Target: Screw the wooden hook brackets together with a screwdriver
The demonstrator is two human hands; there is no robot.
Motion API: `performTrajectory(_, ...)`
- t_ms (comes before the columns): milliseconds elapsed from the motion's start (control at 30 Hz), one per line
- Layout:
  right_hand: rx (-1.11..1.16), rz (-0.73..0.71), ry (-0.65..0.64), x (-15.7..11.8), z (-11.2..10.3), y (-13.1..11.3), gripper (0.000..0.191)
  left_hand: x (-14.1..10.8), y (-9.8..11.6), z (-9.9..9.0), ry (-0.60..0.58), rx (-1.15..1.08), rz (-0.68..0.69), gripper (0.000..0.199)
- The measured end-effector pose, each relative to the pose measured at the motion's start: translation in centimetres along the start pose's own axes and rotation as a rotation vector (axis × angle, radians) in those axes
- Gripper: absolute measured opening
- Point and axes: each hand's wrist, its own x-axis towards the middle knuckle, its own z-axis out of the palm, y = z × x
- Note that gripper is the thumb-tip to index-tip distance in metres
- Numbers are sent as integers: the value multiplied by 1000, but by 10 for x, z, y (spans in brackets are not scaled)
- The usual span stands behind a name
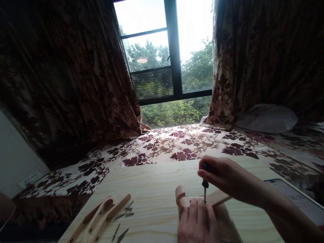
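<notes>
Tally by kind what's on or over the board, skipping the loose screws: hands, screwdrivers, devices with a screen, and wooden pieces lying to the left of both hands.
Hands (left hand, right hand): 2
Screwdriver: 1
Device with a screen: 1
Wooden pieces at the left: 3
Total: 7

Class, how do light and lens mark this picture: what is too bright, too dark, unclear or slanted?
All in the head view: the window blows out to white and its frame slants; the curtains sink towards black; digits on the phone look blurred.
</notes>
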Motion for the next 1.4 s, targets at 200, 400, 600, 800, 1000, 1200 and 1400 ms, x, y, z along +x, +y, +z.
performTrajectory(200, -86, 48, 57, 5, 5, 4, 21, -2, -1, -2, -60, -35, 0, 56)
performTrajectory(400, -64, 26, 41, 3, 1, -1, 15, -2, -2, -3, -58, -22, 14, 52)
performTrajectory(600, -41, 3, 23, 2, 3, -1, 17, -4, -1, -3, -34, -37, -25, 57)
performTrajectory(800, -146, 88, 66, 4, 6, 3, 20, -7, -1, -4, -72, -36, 0, 56)
performTrajectory(1000, 6, 10, -6, 1, 0, -3, 17, -5, 0, -2, -59, -52, -20, 56)
performTrajectory(1200, -53, 45, 48, 5, 6, 3, 21, -4, 0, -3, -71, -57, -31, 55)
performTrajectory(1400, -66, 74, 70, 4, 6, 6, 17, -7, 0, -2, -77, -27, -5, 57)
